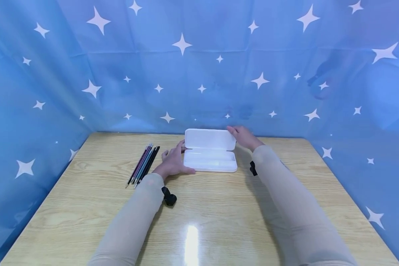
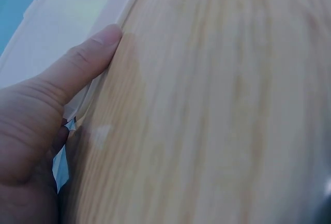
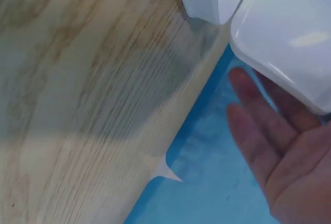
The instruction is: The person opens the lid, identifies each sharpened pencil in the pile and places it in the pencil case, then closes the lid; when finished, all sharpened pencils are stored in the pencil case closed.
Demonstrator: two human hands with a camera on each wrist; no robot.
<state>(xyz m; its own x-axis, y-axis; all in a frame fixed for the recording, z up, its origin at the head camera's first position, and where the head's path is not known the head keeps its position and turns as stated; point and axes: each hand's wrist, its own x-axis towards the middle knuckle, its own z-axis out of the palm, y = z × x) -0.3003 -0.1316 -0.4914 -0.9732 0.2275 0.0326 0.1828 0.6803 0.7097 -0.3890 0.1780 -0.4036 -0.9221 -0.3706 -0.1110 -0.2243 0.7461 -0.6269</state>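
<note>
A white pencil case [image 1: 210,161] stands open on the wooden table, its lid [image 1: 207,139] tilted up at the back. My left hand [image 1: 174,162] grips the left end of the case; in the left wrist view its thumb [image 2: 85,61] presses along the front rim. At the lid's upper right corner, my right hand [image 1: 245,137] pinches the edge. In the right wrist view, two of its fingers [image 3: 258,125] stand apart from the lid, and the thumb is hidden. No pencils lie in the case's tray.
Several pencils [image 1: 143,166], dark, purple and light blue, lie in a bundle left of my left hand. A blue curtain [image 1: 199,66] with white stars hangs behind the table's back edge [image 1: 136,133] and along both sides.
</note>
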